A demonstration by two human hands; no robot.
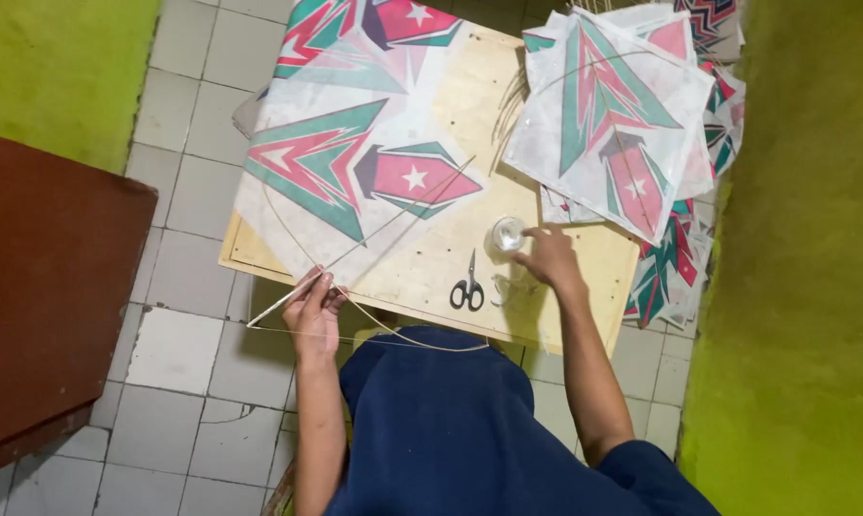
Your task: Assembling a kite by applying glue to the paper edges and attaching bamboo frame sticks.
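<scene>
One pair of scissors and one small clear jar near the worktop's front edge. One unfinished kite on it; finished kites stacked at the right edge, count unclear.

Evenly and softly lit from above, moderately bright, without glare. Faint soft shadows beside the scissors and under the right hand on the pale wooden surface. Slightly soft all over, with blur at the corners and wide-angle bending along the green walls

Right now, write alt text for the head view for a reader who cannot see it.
A person's left hand pinches thin bamboo sticks over a printed kite sheet on a wooden board, while the right hand touches a small clear jar. Scissors lie between; finished kites are stacked at right.
</scene>
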